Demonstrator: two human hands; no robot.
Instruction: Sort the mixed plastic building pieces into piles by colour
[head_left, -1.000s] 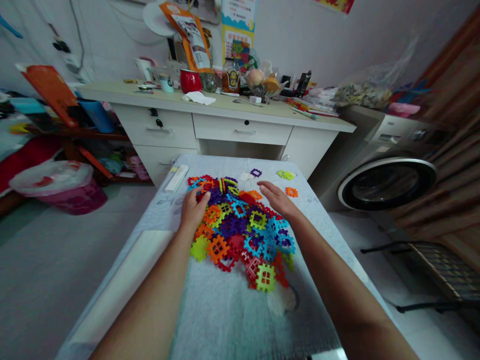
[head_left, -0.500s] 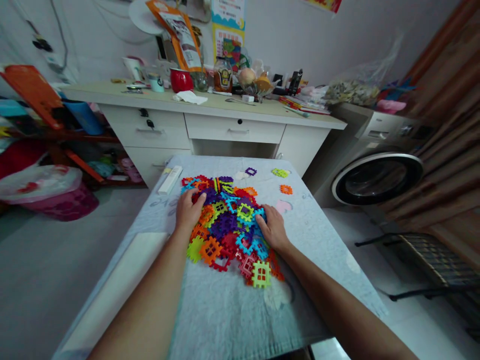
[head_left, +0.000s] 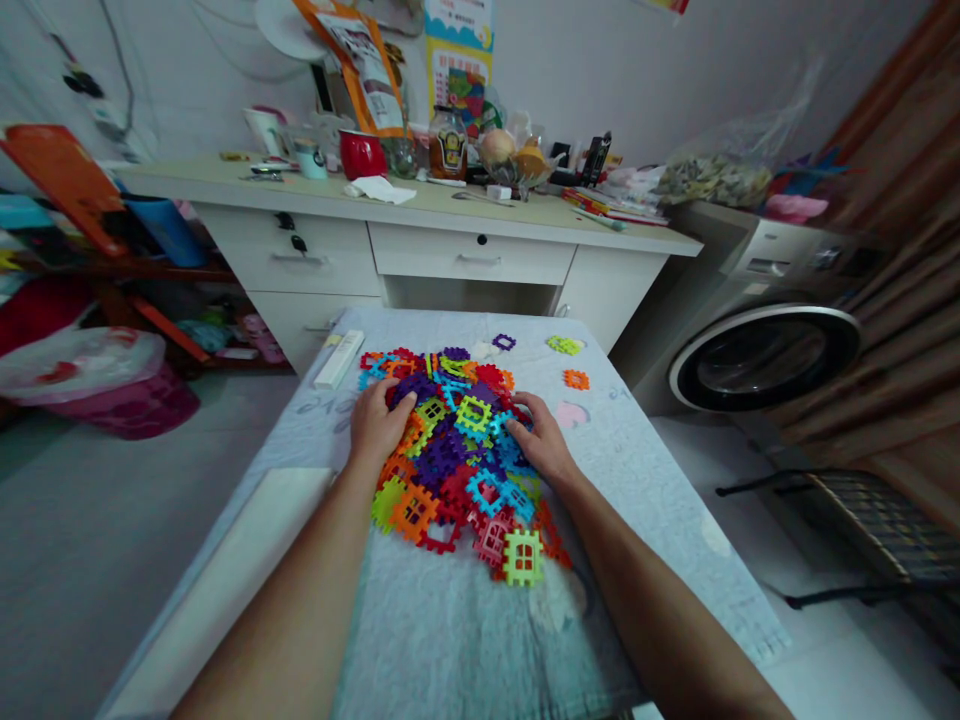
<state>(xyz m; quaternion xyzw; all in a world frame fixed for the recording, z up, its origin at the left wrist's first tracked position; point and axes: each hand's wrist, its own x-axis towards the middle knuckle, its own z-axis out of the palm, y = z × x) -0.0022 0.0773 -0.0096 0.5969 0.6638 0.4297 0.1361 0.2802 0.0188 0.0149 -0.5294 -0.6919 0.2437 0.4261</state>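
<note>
A heap of colourful square plastic building tiles (head_left: 457,455) lies on a small table covered with a pale blue cloth (head_left: 450,620). My left hand (head_left: 377,425) rests on the heap's left side, fingers curled against the tiles. My right hand (head_left: 541,443) presses against the heap's right side, fingers bent into the tiles. Between both hands the pile is squeezed into a mound. A lime green tile (head_left: 523,557) lies at the near edge of the heap.
Loose tiles lie beyond the heap: purple (head_left: 504,342), lime (head_left: 563,345), orange (head_left: 576,379). A white box (head_left: 339,358) sits at the table's far left. A cluttered white desk (head_left: 420,240) stands behind, a washing machine (head_left: 765,340) to the right, a pink bin (head_left: 112,385) on the left.
My right hand came down from hovering over the far tiles onto the heap's right side and pushed inward. The pile has bunched up between both hands.
</note>
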